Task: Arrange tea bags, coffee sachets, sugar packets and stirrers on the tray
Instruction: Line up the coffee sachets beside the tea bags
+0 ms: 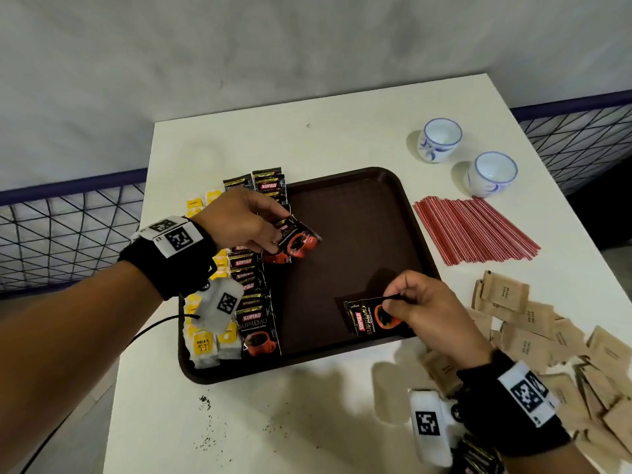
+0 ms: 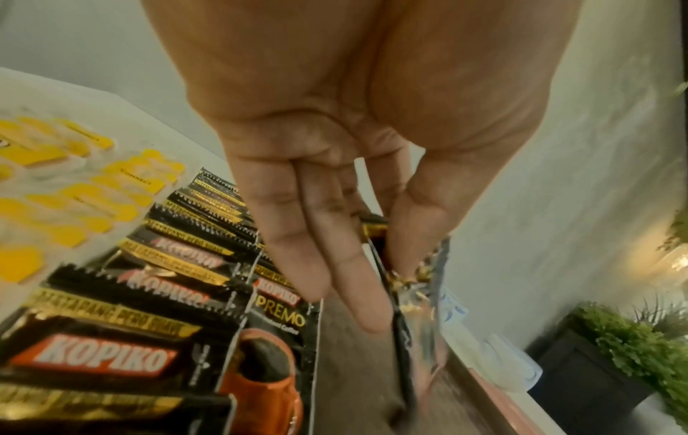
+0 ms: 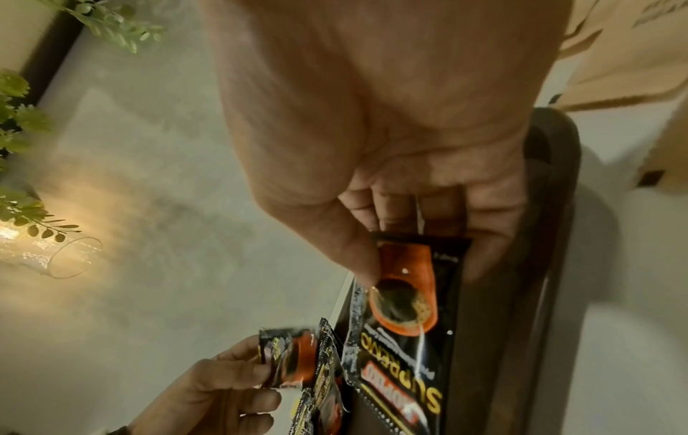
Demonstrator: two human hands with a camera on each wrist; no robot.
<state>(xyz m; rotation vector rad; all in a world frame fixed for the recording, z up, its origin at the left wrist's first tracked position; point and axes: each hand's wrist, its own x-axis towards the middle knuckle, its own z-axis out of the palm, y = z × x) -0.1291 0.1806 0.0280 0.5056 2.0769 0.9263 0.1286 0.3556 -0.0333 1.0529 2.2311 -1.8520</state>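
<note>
A dark brown tray point(image 1: 359, 213) lies on the white table. Along its left side run a column of yellow tea bags point(image 1: 205, 347) and an overlapping column of black Kopiko coffee sachets point(image 1: 256, 323). My left hand point(image 1: 273, 230) pinches a bundle of coffee sachets point(image 1: 294, 242) above the tray's left half; these held sachets point(image 2: 413, 294) show edge-on in the left wrist view. My right hand point(image 1: 393, 302) pinches one coffee sachet point(image 1: 366, 318) by its end over the tray's front right; that sachet point(image 3: 405, 318) hangs label-up in the right wrist view. Red stirrers point(image 1: 475, 230) and brown sugar packets point(image 1: 533, 333) lie right of the tray.
Two white cups with blue rims point(image 1: 439, 140) point(image 1: 492, 174) stand at the back right. More tea bags point(image 1: 201, 203) lie on the table left of the tray. Dark crumbs point(image 1: 205, 401) dot the table's front. A wire fence point(image 1: 68, 230) borders the table's sides.
</note>
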